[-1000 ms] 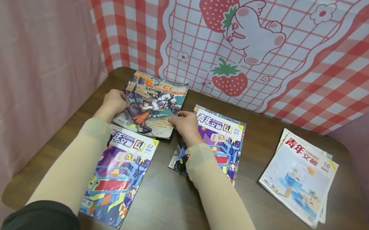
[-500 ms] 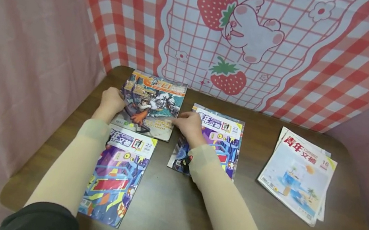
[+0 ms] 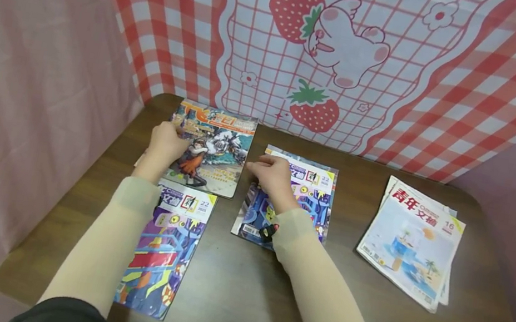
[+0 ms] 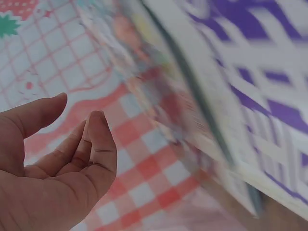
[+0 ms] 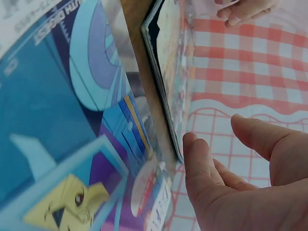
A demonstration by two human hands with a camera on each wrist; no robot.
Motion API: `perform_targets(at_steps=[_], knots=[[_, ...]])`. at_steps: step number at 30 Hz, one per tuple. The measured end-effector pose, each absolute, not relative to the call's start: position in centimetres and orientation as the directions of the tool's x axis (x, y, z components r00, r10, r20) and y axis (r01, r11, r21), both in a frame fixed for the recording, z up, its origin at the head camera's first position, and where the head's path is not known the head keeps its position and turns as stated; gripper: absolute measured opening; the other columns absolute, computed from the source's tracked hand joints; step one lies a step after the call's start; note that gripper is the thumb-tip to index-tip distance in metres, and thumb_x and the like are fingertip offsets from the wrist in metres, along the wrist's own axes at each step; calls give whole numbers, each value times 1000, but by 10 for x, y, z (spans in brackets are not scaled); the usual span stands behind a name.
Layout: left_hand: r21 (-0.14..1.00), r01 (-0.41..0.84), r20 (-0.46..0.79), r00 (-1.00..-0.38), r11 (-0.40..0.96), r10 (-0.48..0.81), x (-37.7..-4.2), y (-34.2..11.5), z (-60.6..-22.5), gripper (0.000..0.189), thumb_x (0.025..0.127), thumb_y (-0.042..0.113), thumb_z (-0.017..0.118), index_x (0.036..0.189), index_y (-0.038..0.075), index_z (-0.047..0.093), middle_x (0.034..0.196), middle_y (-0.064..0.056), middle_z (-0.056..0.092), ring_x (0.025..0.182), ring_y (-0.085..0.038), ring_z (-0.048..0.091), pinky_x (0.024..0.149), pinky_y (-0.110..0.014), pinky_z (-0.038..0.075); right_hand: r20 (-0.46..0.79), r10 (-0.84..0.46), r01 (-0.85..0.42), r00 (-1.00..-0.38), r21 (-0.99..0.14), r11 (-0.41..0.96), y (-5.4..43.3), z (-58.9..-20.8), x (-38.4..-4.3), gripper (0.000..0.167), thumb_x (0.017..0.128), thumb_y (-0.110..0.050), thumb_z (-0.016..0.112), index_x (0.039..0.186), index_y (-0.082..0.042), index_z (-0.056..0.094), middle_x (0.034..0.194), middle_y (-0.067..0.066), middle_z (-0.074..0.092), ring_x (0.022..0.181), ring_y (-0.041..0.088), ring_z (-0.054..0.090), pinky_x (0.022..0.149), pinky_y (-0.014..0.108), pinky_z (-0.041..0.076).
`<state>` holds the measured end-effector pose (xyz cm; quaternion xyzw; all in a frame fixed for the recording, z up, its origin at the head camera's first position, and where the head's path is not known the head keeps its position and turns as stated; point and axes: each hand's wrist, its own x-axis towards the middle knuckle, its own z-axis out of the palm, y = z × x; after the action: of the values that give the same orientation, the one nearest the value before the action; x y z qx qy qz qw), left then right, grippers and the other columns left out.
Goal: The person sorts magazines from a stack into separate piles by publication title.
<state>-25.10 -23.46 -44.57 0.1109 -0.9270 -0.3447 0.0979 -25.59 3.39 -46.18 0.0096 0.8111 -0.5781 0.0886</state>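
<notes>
A magazine (image 3: 221, 149) with an orange title and a cartoon figure lies flat at the back left of the table. My left hand (image 3: 166, 144) hovers over its left edge; in the left wrist view a gap shows between thumb and loosely bent fingers (image 4: 102, 144), with nothing held. My right hand (image 3: 274, 180) is just off its right edge, above a purple "22" magazine (image 3: 314, 206) lying on another magazine. Thumb and fingers of that hand stand apart in the right wrist view, holding nothing. Partly hidden by the left forearm is a second purple "22" magazine (image 3: 174, 243).
Farther right lies a small stack of magazines (image 3: 414, 245), a beach-scene cover on top. A red-and-white checked cloth (image 3: 169, 17) hangs behind the brown wooden table (image 3: 226, 297). Pink curtain (image 3: 21, 89) borders the left side.
Both hands have let go of the orange-titled magazine's edges. The left hand has lifted and come inward over it; the right thumb and fingers have drawn back slightly. The magazine stays at the back left.
</notes>
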Motion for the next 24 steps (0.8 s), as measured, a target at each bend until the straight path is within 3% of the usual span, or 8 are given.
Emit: perform_targets(at_steps=[7,16,24], knots=[[731,-65,100,-975,679,-201,-241,-206,-432,40,92,14,72,124,-9,66,108,-24,70,100,-37,65,90,-48,53,-149,-64,129,-987,-962,242,52,-456,-251,53,90,-16,79,136,4,60,113,15,70,102,28,67,86,43,58],[832,-5,106,-980,554,-169,-226,-172,-420,44,90,15,72,128,-7,64,105,-17,69,95,-30,66,84,-42,55,-97,-34,86,-995,-966,243,84,-443,-241,52,93,-19,76,137,4,59,119,15,68,107,34,67,94,42,54],[873,39,108,-987,486,-115,-213,-151,-415,49,93,20,75,130,-7,61,109,-18,67,100,-30,66,85,-41,56,-43,29,50,-999,-956,289,116,-436,-227,53,93,-26,76,137,0,61,120,12,69,113,25,64,96,38,53]])
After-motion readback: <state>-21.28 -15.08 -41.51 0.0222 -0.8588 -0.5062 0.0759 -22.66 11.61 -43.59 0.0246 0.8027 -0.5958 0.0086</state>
